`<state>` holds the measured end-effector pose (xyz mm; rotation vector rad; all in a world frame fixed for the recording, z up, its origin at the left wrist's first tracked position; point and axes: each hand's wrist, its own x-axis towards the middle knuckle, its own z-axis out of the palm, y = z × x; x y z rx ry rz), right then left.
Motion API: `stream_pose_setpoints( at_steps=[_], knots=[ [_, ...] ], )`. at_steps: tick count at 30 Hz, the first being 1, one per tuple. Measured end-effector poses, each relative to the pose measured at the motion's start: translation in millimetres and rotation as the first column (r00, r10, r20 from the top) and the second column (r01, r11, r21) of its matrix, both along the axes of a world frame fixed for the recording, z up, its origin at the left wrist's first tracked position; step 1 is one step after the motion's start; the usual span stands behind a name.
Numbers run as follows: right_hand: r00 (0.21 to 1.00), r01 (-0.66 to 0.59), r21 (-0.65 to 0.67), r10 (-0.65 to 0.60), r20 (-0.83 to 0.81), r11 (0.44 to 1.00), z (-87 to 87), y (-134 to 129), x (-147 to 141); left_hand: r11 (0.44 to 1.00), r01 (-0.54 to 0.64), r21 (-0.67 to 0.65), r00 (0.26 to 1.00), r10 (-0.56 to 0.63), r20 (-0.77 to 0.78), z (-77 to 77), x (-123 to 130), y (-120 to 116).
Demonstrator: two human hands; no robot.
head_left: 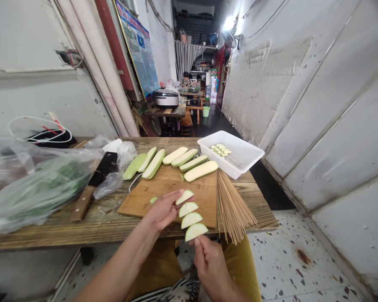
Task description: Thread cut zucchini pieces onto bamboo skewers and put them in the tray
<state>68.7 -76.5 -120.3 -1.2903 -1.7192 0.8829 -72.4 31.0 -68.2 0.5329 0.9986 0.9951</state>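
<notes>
Several half-moon zucchini slices (192,219) hang in a row in front of me, in line as on a skewer; the stick itself is mostly hidden. My left hand (165,209) pinches the farthest slice (184,197) between thumb and fingers. At the near end, my right hand (209,258) is closed just below the last slice, gripping the skewer's end. Beneath lies a wooden cutting board (170,193). Halved zucchini (200,171) lie along its far edge, pale cut faces showing on most. A fan of bare bamboo skewers (234,205) rests at the board's right, tips past the table edge.
A white plastic tub (247,156) at the back right holds several skewered slices (220,150). A cleaver (96,182) lies left of the board, by a plastic bag of greens (47,188). Farther off, a cooker (165,98) stands on another table, and a person (186,79) sits behind.
</notes>
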Motion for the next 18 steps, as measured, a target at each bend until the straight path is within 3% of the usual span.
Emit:
stream_pose_setpoints(
  at_steps=[18],
  knots=[
    [1.000,0.009,0.007,-0.009,-0.012,1.000,-2.4,2.1,0.4,0.998,0.024,-0.050,1.000,-0.024,0.000,7.0,5.5,-4.1]
  ],
)
